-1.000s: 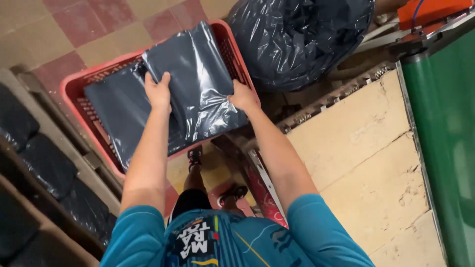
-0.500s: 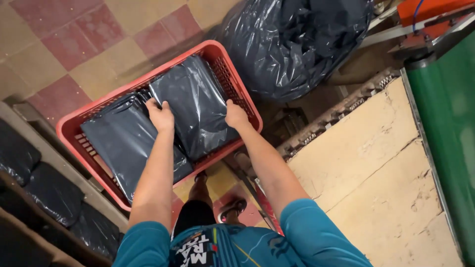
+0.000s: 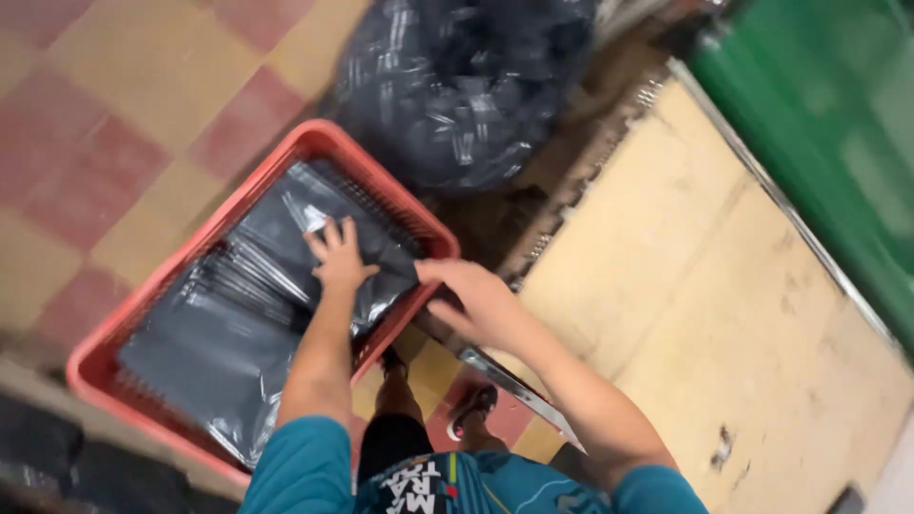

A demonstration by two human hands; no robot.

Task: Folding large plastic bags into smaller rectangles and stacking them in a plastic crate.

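Bags in crate: L hand on stack, R hand at rim

Bags (image 3: 257, 314): dark glossy flat plastic packs, stacked inside red crate (image 3: 105, 366) on tiled floor (image 3: 105, 124). Stack lies ahead and to the left of the body. Long axis of crate and stack runs diagonal, near-left to far-right in the head view.

L hand (image 3: 338, 257): fingers spread wide, palm flat down on top bag at far-right end of stack. Pressing on it, nothing gripped.

R hand (image 3: 481, 300): open, fingers loosely extended, hovering at crate's right rim, near the corner. Holds nothing. Whether it touches the rim, can't tell; frame is blurred.

L hand is the nearer one, already on the stack; R just beside, outside the crate.

Edges/room:
- Crate walls close around stack on all sides; way out is up.
- Big black sack (image 3: 466, 86) just beyond crate's far corner, close to it.
- Pale bench top (image 3: 695, 314) to the right, bare surface, metal edge strip toward the crate.
- Green panel (image 3: 838, 162) further right.
- Person's foot in sandal (image 3: 471, 409) on floor btw crate and bench.
- More dark packs at lower-left, blurred.
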